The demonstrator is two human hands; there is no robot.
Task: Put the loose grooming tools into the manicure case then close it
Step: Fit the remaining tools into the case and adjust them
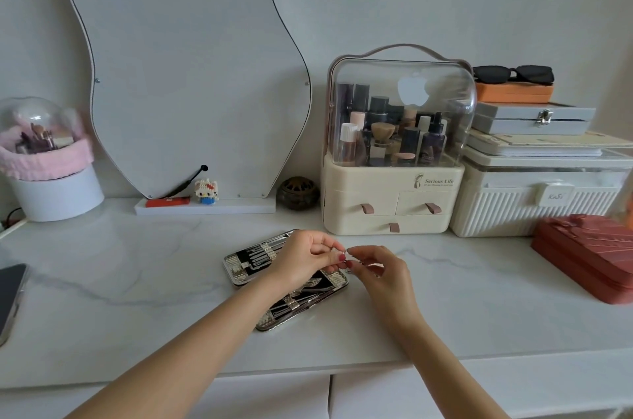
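Observation:
The manicure case (239,268) lies open on the white marble tabletop, both halves flat, black lining with several metal tools strapped inside. My left hand (303,259) hovers over the middle of the case. My right hand (375,269) is just right of the case. Both hands pinch a small thin metal tool (346,256) between their fingertips, above the case's right edge. The tool is mostly hidden by my fingers, so its kind is unclear.
Behind the case stand a cream cosmetics organizer (390,199) with a clear dome, a ribbed white box (534,206) and a dark round burner (297,193). A red pouch (589,254) lies at right, a phone (8,295) at the left edge, a curvy mirror (191,76) behind.

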